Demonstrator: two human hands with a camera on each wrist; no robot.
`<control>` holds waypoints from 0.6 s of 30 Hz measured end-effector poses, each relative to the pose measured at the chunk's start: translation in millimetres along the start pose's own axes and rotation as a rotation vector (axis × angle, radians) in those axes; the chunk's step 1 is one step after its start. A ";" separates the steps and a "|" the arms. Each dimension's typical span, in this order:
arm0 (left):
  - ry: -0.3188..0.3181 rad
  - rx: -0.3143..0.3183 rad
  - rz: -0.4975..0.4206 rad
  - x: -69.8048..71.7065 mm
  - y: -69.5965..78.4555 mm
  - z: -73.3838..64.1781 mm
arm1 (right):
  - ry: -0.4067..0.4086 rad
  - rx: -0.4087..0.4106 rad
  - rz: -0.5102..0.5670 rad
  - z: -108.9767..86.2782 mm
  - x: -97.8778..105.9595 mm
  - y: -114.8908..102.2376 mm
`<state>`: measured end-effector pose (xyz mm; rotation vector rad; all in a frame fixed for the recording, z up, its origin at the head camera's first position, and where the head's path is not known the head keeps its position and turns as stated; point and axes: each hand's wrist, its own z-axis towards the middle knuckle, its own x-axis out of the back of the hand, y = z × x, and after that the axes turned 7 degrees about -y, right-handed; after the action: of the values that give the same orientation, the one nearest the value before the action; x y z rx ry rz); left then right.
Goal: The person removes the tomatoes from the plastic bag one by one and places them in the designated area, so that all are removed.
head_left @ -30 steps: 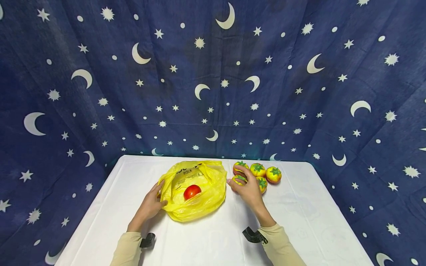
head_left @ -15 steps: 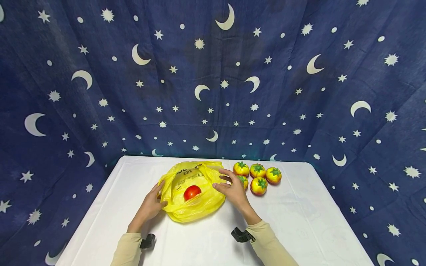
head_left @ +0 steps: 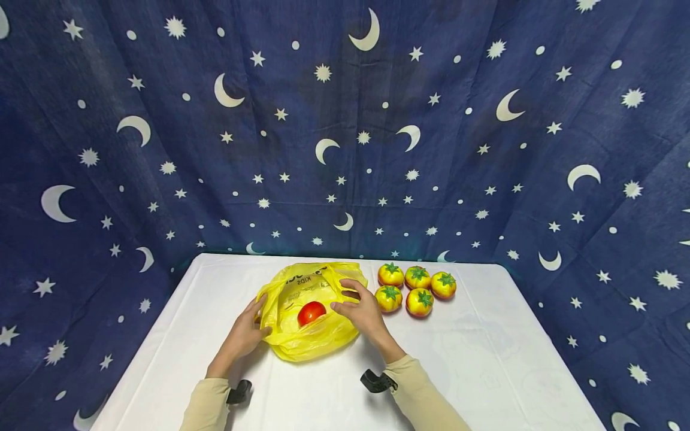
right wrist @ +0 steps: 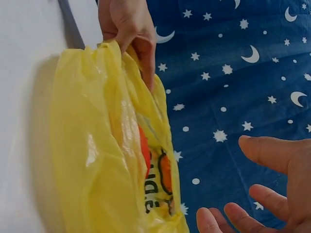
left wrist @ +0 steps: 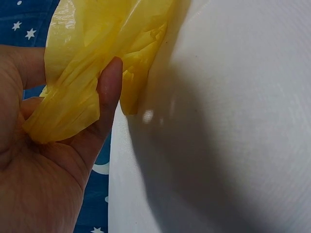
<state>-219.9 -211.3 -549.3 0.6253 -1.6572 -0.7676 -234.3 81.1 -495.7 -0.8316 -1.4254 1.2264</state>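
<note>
A yellow plastic bag (head_left: 336, 335) lies on the table with its mouth spread, and a shiny red tomato (head_left: 311, 313) shows inside it. My left hand (head_left: 244, 330) grips the bag's left edge; in the left wrist view, bunched yellow plastic runs between the thumb (left wrist: 111, 80) and the other fingers. Over the bag's right side hovers my right hand (head_left: 362, 308), holding nothing. In the right wrist view its fingers (right wrist: 265, 151) are spread and loosely bent, apart from the bag. Several yellow-and-red fruits (head_left: 419, 302) with green leafy tops sit just right of this hand.
A white cloth covers the table (head_left: 485, 359). Behind it hangs a dark blue curtain (head_left: 345, 149) patterned with moons and stars. A black strap device (head_left: 378, 381) is worn at each wrist, over beige sleeves.
My right hand has moved left from over the fruits to the bag's right side, carrying nothing. The left hand, the bag and the tomato keep their places.
</note>
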 end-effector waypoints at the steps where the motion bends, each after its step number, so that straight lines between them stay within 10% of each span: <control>1: 0.000 0.001 -0.003 0.0 0.5 -0.3 | -0.003 0.001 -0.001 1.1 -1.8 1.2; 18: 0.015 0.007 0.013 -1.9 2.2 -1.3 | -0.060 0.006 -0.090 13.6 -33.4 12.6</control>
<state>-218.2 -208.7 -548.7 0.6240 -1.6490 -0.7462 -241.3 49.4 -515.7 -0.7242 -1.4902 1.1956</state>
